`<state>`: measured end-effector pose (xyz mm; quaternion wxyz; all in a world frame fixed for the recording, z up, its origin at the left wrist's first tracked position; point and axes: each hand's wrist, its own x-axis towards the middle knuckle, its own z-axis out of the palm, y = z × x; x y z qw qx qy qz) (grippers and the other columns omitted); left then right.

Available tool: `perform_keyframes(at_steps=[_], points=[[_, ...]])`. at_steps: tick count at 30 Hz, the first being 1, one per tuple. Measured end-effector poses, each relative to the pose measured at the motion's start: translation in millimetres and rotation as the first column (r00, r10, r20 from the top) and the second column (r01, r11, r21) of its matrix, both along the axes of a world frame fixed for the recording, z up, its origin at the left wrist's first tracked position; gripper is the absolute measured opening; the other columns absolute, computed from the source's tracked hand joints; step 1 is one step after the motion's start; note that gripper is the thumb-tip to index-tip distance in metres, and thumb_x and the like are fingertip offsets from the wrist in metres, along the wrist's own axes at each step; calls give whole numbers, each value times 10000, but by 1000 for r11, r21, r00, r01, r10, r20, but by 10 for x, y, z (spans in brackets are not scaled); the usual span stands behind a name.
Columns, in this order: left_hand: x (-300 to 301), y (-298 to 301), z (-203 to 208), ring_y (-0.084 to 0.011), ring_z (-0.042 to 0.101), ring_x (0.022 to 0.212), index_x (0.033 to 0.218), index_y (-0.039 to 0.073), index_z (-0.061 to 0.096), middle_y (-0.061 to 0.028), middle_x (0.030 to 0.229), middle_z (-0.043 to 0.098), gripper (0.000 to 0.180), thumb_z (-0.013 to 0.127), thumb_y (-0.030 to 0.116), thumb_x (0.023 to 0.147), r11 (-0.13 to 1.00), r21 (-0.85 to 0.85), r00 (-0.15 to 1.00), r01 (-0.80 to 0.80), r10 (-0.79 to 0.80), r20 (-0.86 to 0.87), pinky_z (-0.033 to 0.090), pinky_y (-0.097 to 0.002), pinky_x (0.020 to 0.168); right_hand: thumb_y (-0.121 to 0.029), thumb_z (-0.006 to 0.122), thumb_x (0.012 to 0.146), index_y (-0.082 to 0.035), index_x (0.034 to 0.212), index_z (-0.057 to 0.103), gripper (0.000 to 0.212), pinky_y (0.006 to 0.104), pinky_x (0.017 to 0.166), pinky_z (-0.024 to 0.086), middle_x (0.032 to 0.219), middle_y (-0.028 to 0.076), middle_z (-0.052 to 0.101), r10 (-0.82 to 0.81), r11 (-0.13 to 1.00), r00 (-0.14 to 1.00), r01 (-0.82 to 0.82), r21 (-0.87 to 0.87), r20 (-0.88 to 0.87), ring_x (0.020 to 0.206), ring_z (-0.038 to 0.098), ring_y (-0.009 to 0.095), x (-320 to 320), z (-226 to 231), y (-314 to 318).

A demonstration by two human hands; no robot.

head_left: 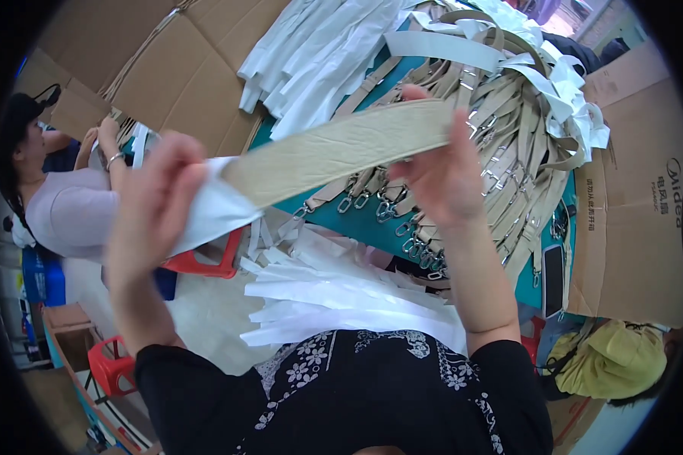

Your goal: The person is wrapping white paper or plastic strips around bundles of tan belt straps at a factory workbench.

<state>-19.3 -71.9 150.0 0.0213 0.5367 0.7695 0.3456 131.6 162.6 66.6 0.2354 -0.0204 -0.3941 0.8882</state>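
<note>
- Black floral-print clothing [357, 394] fills the lower edge nearest the camera, with a sheaf of white paper strips [341, 303] lying just above it on the lap side of the table.
- Held up between both hands, the beige strap [341, 148] runs across the middle of the view, above the teal table [372, 227].
- Closed around the strap's end, the left hand [155, 205] grips it through a white paper sleeve [216, 208] that covers that end.
- At the other end, the right hand [444, 174] pinches the strap between thumb and fingers, keeping it taut and flat.
- Judging from this, sleeving goes best with the strap kept straight and untwisted, so the paper slides on without creasing.
- Beyond lies a pile of beige straps [501, 129] with metal clips, more white strips [319, 53] and flattened cardboard [174, 68].
- Another person [61, 189] works at far left.
</note>
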Motion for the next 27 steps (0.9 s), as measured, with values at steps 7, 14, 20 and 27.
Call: perform_keyframes(at_steps=[7,14,20,27], points=[[221,449,-1755,8,375,573,862,63,486,63,669,456,52,521,101,873,970,244,582,-9,-193,790,301,-156,511,-363,385,922,-32,1151,457,408,187,472,393,892,38,539,-424,824,894,316,471,142,704,518,76,682,183,477],[349,822,-1814,-12,414,602,861,47,491,43,703,497,78,536,111,864,958,258,398,123,-286,872,323,-155,544,-355,386,920,-5,1071,517,403,241,468,474,866,73,538,-430,769,879,237,593,207,654,551,119,717,139,249],[439,877,-1751,-9,427,621,886,53,484,41,727,509,84,525,126,875,951,279,362,133,-309,879,329,-156,550,-378,427,905,-68,1093,548,382,222,537,451,924,47,545,-197,829,876,-91,552,440,685,531,88,403,-301,-150],[445,798,-1920,-3,406,604,859,60,471,56,698,476,94,520,137,880,964,259,400,65,-263,878,307,-150,536,-253,502,878,-65,1133,508,317,240,600,458,950,36,566,-266,904,835,42,426,482,781,539,104,375,-489,-110]])
